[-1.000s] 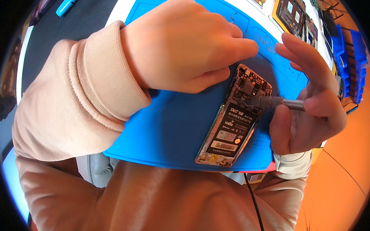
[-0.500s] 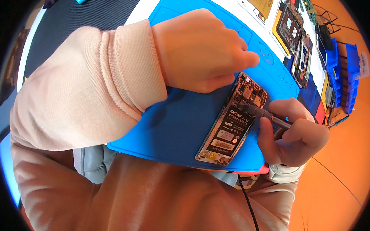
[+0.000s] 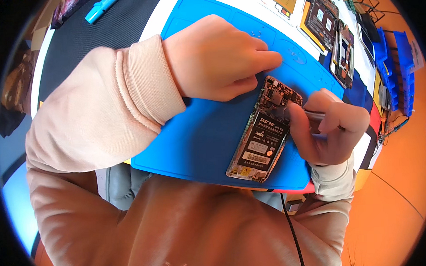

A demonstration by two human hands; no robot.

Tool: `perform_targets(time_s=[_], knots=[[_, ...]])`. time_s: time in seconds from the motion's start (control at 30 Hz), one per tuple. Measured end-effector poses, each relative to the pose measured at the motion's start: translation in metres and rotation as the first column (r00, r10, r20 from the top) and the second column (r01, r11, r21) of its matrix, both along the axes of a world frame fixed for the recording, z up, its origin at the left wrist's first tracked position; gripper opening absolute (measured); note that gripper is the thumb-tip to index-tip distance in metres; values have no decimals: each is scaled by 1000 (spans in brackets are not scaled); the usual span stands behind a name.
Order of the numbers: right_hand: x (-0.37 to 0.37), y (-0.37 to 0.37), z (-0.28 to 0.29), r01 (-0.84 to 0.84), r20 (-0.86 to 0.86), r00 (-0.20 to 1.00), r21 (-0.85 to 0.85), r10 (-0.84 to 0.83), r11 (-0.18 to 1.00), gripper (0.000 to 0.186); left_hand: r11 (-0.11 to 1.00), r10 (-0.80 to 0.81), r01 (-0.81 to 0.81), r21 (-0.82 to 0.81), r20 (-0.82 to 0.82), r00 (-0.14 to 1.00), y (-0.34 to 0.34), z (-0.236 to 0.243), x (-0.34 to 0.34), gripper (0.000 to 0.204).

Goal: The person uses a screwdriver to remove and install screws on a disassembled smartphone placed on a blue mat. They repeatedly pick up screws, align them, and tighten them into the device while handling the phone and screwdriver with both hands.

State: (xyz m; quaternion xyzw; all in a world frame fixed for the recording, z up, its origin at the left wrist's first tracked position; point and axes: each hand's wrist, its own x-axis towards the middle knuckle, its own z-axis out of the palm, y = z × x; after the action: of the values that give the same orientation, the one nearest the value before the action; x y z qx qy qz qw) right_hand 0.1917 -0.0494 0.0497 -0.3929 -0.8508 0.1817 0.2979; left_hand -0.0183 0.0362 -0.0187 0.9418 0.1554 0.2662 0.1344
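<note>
An opened smartphone [image 3: 260, 136] lies tilted on the blue work mat [image 3: 204, 142], its black battery and the circuit board [image 3: 277, 95] at its far end exposed. My right hand [image 3: 332, 126] is closed around a slim grey metal tool [image 3: 314, 115]. Thumb and fingertips are over the right side of the board, hiding the tool's tip. My left hand [image 3: 222, 60] is curled in a fist beside the phone's far left corner, with the index finger reaching toward the phone's far end. Whatever that hand may grip is hidden.
Partly dismantled phones [image 3: 321, 19] lie on the white table beyond the mat, at the far right. Blue parts bins [image 3: 403, 65] stand at the right edge. A light-blue pen-like object [image 3: 101, 9] lies on a black surface at the far left. A black cable [image 3: 291, 224] hangs near my body.
My right hand has moved up and left over the phone's circuit board, away from the battery's upper edge. The whole view has shifted slightly. My left hand keeps its curled shape.
</note>
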Motion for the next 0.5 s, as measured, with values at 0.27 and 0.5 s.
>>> perform_targets(time_s=[0.27, 0.5], knots=[[3, 5, -9, -107, -127, 985, 71, 115, 992, 31, 999, 14, -16, -43, -40, 999, 0, 6, 2, 21], [8, 5, -9, -145, -82, 984, 147, 158, 978, 39, 996, -23, 17, -89, -76, 997, 1, 15, -1, 20]])
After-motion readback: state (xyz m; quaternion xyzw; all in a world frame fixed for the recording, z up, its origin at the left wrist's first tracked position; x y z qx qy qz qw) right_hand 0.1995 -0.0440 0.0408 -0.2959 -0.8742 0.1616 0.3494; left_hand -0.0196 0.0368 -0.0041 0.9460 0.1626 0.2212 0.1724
